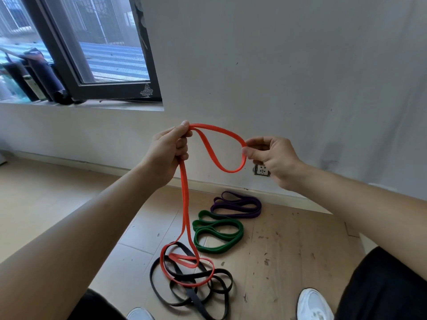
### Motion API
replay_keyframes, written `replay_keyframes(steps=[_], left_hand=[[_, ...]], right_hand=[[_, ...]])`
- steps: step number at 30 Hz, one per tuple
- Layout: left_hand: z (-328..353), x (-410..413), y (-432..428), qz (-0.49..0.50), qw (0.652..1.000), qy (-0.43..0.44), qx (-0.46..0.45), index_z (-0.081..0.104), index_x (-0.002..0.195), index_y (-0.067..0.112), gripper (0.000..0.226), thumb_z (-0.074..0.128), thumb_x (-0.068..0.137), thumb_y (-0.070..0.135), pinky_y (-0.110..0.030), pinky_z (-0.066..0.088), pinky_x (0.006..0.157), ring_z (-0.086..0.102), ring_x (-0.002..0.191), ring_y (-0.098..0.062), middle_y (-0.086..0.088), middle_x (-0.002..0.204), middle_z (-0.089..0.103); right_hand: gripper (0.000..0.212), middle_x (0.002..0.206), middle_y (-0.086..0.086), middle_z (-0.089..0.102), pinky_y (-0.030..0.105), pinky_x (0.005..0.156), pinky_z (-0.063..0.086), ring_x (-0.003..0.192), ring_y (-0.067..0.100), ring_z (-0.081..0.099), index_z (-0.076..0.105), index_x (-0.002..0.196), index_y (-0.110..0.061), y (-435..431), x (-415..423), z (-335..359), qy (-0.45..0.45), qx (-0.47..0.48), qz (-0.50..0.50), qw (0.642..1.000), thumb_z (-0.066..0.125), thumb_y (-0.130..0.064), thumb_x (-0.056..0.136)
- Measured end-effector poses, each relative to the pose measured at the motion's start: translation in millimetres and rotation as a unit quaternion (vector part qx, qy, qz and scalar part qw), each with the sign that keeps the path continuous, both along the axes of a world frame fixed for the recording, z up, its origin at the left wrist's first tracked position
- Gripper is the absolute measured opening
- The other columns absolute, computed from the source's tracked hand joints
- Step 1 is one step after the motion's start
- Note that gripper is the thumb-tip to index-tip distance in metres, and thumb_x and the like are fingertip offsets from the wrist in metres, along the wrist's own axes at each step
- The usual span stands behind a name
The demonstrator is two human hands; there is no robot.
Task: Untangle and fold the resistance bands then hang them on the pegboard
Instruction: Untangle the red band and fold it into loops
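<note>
Low at frame centre, on the tan tiled floor (57,204), I see a coiled green rubber band (217,234) beside a purple rubber band (238,205), and nearer the white shoe (314,304) a tangled black rubber band (191,294) with the lower loops of the flat orange resistance band (184,204) lying across it. At mid-frame the left hand (171,146) grips the orange band's top while the right hand (270,155) pinches the loop's far end, partly hiding a wall socket (262,170).

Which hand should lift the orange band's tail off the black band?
Probably the left hand: the orange band hangs from its grip onto the black band; the right hand only pinches the loop.
</note>
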State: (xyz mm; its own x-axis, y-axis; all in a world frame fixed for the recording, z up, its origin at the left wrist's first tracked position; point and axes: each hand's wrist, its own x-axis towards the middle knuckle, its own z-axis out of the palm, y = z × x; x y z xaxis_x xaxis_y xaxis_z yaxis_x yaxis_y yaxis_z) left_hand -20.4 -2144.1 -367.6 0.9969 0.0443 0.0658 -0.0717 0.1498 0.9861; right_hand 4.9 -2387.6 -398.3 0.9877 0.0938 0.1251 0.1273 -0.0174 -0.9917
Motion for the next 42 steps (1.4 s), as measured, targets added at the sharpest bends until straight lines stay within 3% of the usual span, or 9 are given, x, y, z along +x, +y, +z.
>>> replay_keyframes(steps=[4, 8, 16, 21, 24, 28, 32, 37, 42], left_hand=[[-3, 1, 2, -0.007, 1.0, 0.003, 0.013, 0.062, 0.083, 0.014, 0.029, 0.054, 0.104, 0.033, -0.025, 0.032, 0.061, 0.031, 0.054, -0.009, 0.007, 0.056, 0.036], [-5, 3, 4, -0.013, 1.0, 0.009, 0.009, 0.061, 0.082, 0.014, 0.029, 0.054, 0.104, 0.032, -0.025, 0.032, 0.061, 0.032, 0.053, -0.009, 0.007, 0.056, 0.035], [-6, 4, 5, -0.057, 0.998, -0.005, 0.039, 0.061, 0.084, 0.014, 0.029, 0.052, 0.104, 0.032, -0.024, 0.033, 0.059, 0.031, 0.054, -0.01, 0.005, 0.059, 0.034], [-6, 1, 1, -0.109, 0.989, -0.019, 0.095, 0.061, 0.084, 0.012, 0.027, 0.055, 0.101, 0.033, -0.024, 0.034, 0.061, 0.033, 0.055, -0.011, 0.005, 0.059, 0.036], [-5, -2, -5, -0.135, 0.981, -0.031, 0.135, 0.063, 0.084, 0.01, 0.029, 0.059, 0.094, 0.037, -0.026, 0.033, 0.062, 0.033, 0.057, -0.012, 0.003, 0.061, 0.037], [-6, -5, -15, -0.159, 0.968, -0.05, 0.187, 0.066, 0.086, 0.008, 0.034, 0.061, 0.09, 0.042, -0.022, 0.036, 0.06, 0.037, 0.057, -0.01, 0.004, 0.062, 0.043], [-9, -5, -18, -0.154, 0.962, -0.063, 0.218, 0.069, 0.088, 0.009, 0.035, 0.063, 0.087, 0.044, -0.021, 0.042, 0.06, 0.045, 0.059, -0.009, 0.003, 0.065, 0.051], [-23, -1, -14, -0.173, 0.928, -0.092, 0.318, 0.07, 0.102, 0.009, 0.019, 0.062, 0.096, 0.024, -0.028, 0.059, 0.074, 0.069, 0.075, -0.019, -0.004, 0.08, 0.07], [-41, 6, -23, -0.217, 0.916, -0.096, 0.323, 0.066, 0.102, 0.008, 0.012, 0.056, 0.101, 0.014, -0.032, 0.059, 0.084, 0.072, 0.09, -0.024, -0.011, 0.092, 0.071]], right_hand=[[0.023, 0.077, -0.002, 0.072, 0.025, 0.068, 0.041, 0.073, 0.012, 0.058, 0.071, 0.098, -0.013, -6, 8, 9, 0.138, 0.198, 0.072, 0.968, 0.074, -0.015, 0.075], [0.026, 0.083, -0.005, 0.069, 0.026, 0.074, 0.04, 0.074, 0.009, 0.058, 0.071, 0.111, -0.015, -23, 16, 13, 0.156, 0.234, 0.183, 0.942, 0.064, -0.024, 0.087], [0.037, 0.088, 0.0, 0.062, 0.035, 0.08, 0.039, 0.088, 0.018, 0.051, 0.07, 0.12, -0.017, -41, 26, 6, 0.092, -0.006, 0.206, 0.974, 0.057, -0.039, 0.094], [0.059, 0.116, -0.005, 0.07, 0.03, 0.09, 0.043, 0.115, 0.018, 0.059, 0.067, 0.124, -0.023, -30, 13, 8, -0.006, -0.231, 0.163, 0.959, 0.046, -0.063, 0.087], [0.062, 0.121, -0.006, 0.067, 0.017, 0.086, 0.049, 0.112, 0.006, 0.062, 0.062, 0.132, -0.019, -17, 4, 18, -0.055, -0.206, 0.16, 0.964, 0.061, -0.055, 0.081], [0.049, 0.112, -0.003, 0.073, 0.023, 0.089, 0.056, 0.106, 0.008, 0.069, 0.067, 0.126, -0.016, 1, -4, 25, -0.114, -0.232, 0.198, 0.945, 0.075, -0.039, 0.083], [0.021, 0.087, 0.005, 0.073, 0.013, 0.064, 0.051, 0.074, 0.001, 0.069, 0.073, 0.11, -0.003, 10, -8, 30, -0.135, -0.226, 0.214, 0.941, 0.067, -0.018, 0.096], [0.019, 0.081, 0.004, 0.067, 0.025, 0.075, 0.053, 0.077, 0.011, 0.064, 0.071, 0.105, -0.002, 5, -2, 37, -0.176, -0.218, 0.194, 0.94, 0.058, -0.015, 0.102], [0.017, 0.084, 0.009, 0.066, 0.026, 0.078, 0.056, 0.078, 0.014, 0.065, 0.069, 0.105, -0.001, -4, 0, 54, -0.26, -0.158, 0.107, 0.947, 0.055, -0.012, 0.103]])
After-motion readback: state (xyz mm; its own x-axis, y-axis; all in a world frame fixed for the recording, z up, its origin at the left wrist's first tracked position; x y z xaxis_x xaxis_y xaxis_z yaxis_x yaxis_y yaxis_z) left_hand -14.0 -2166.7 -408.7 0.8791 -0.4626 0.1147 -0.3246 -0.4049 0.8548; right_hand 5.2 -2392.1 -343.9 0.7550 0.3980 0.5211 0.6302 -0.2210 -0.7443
